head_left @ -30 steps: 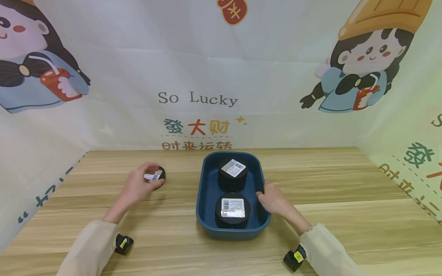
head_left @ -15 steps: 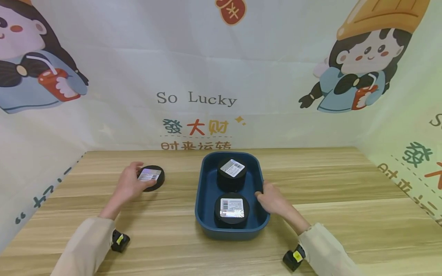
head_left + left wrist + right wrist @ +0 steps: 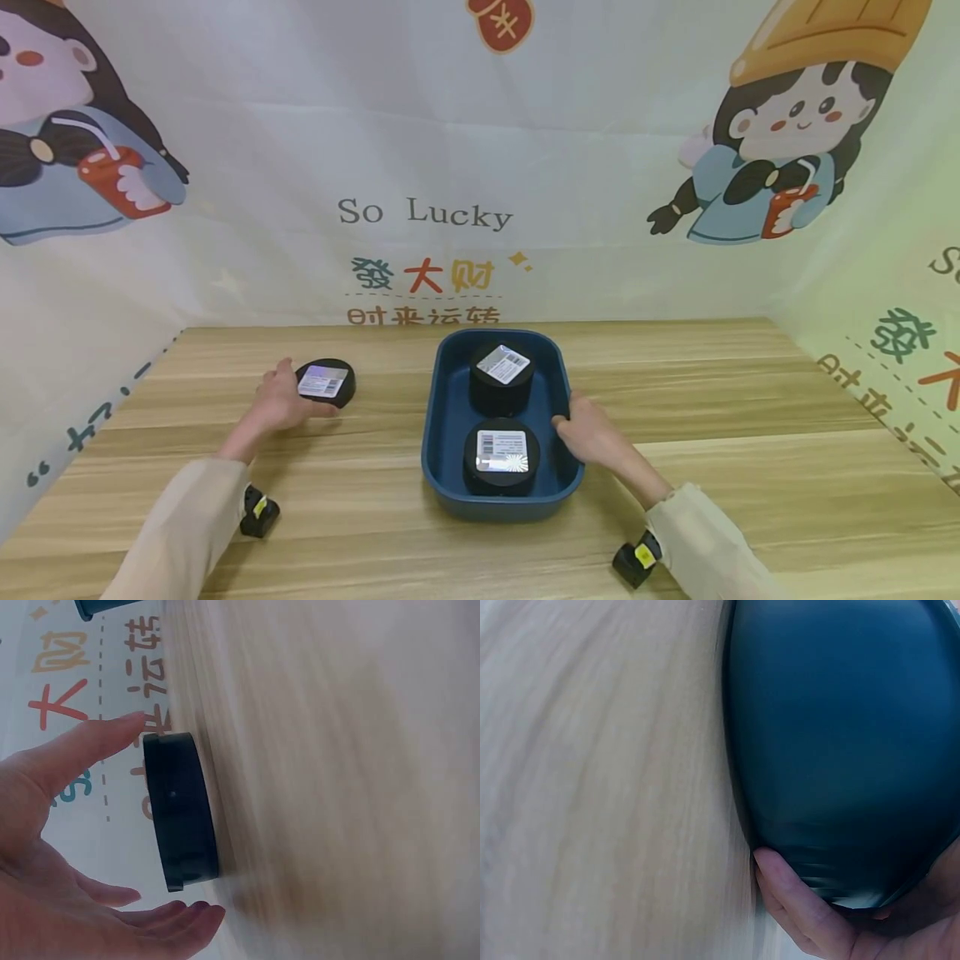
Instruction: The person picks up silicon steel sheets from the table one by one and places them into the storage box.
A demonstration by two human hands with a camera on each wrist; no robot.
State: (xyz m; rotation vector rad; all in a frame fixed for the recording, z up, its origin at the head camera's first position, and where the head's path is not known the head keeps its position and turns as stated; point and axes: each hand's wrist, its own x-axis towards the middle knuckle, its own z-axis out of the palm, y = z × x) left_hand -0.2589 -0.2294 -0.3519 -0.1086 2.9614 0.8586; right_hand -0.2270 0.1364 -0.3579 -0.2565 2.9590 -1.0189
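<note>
In the head view my left hand (image 3: 277,400) is at the left of a low, round black container (image 3: 326,383) with a white barcode label on top. The left wrist view shows thumb and fingers (image 3: 180,930) spread to either side of the container (image 3: 180,814), with a gap around it. It lies flat on the table. My right hand (image 3: 592,429) grips the right wall of a blue rectangular bin (image 3: 450,492), thumb over the rim and fingers (image 3: 791,889) against the outside. Inside the bin are a labelled black round container (image 3: 501,479) in front and a taller black one (image 3: 501,396) behind.
A wooden table (image 3: 712,375) carries everything. Printed white cloth (image 3: 420,150) hangs behind it and along both sides. Small black wrist cameras (image 3: 258,511) are strapped at both sleeves.
My left hand has let go of the black container, its fingers spreading and drawing back left. The label shows fully now. My right hand keeps its grip on the bin.
</note>
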